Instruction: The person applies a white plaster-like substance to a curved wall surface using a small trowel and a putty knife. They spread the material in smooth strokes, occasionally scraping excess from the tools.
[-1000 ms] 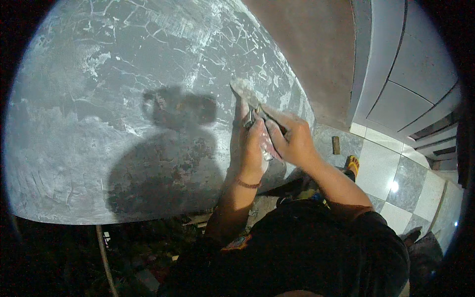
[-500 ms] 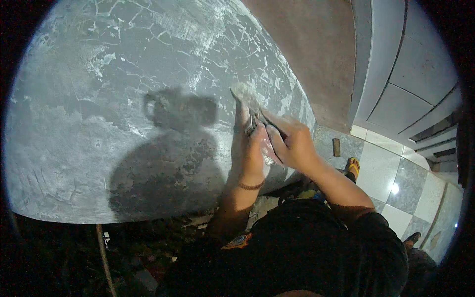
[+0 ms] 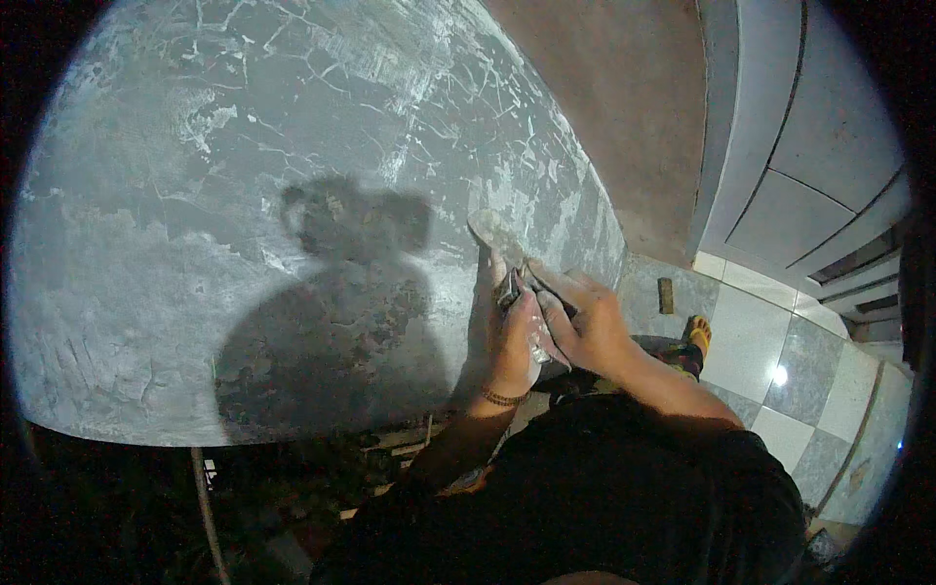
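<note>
Both hands meet over the right part of a grey, cracked, patchy wall (image 3: 322, 127), close to its right edge. Between them is a dusty, flat scraper-like tool (image 3: 495, 232) with a rounded, pale grey end that points up and left against or just above the wall. My left hand (image 3: 515, 336), a beaded bracelet at its wrist, is closed round the tool's lower part. From the right, my right hand (image 3: 588, 327) closes on the same tool, its fingers bent. A crinkled pinkish piece (image 3: 548, 346), perhaps plastic, shows between the palms. The fingers hide most of the handle.
A brown wall (image 3: 624, 107) and a pale panelled door (image 3: 809, 136) stand at the right. Checkered floor tiles (image 3: 751, 336) lie below, with a small brown block (image 3: 666, 295) near my sandalled foot (image 3: 699, 333). A thin pole (image 3: 207, 512) rises at lower left.
Both hands and the tool have slid down the wall toward me and slightly right. The rounded tip is lower on the surface. The grip looks the same.
</note>
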### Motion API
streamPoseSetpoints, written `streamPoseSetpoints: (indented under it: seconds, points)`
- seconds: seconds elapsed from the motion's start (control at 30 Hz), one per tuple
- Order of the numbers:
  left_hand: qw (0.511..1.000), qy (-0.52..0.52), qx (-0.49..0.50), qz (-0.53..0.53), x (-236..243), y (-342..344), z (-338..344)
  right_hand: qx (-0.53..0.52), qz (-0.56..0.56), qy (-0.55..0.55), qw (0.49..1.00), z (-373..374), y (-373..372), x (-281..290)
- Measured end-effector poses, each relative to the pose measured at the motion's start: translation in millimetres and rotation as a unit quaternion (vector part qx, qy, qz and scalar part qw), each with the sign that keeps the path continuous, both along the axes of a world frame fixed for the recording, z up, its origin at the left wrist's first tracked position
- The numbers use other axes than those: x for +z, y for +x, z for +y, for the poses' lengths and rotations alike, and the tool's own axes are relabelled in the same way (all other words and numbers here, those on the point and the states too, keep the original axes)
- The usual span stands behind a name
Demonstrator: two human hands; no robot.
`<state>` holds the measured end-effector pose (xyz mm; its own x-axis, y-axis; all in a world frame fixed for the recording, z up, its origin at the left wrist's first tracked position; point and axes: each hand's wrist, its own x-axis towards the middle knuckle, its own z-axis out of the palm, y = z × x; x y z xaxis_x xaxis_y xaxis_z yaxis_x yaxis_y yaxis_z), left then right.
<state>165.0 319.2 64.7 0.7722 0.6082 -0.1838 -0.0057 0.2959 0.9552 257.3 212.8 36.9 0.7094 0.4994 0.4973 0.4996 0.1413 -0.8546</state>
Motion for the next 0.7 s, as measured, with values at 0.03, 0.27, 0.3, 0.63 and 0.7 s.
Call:
streamPoseSetpoints:
  seconds: [0.03, 0.27, 0.3, 0.63, 0.7]
  points:
    - [0.999, 0.006, -0.022, -0.036, -6, -4, 0, 0.000, 0.007, 0.004, 1.000, -3, -2, -2]
    - [0.998, -0.002, -0.012, -0.063, -54, -8, 32, -0.009, 0.019, -0.014, 1.000, -7, -7, -8]
    - [0.998, -0.019, -0.013, -0.064, -54, -8, 32, -0.008, 0.010, -0.020, 1.000, -7, -5, -6]
    - [0.991, 0.028, -0.079, -0.104, 7, 15, 12, -0.049, -0.002, 0.032, 0.998, -2, 4, 15]
    - [0.991, 0.053, -0.073, -0.094, 0, 6, 6, -0.001, -0.010, 0.008, 1.000, -5, 2, 10]
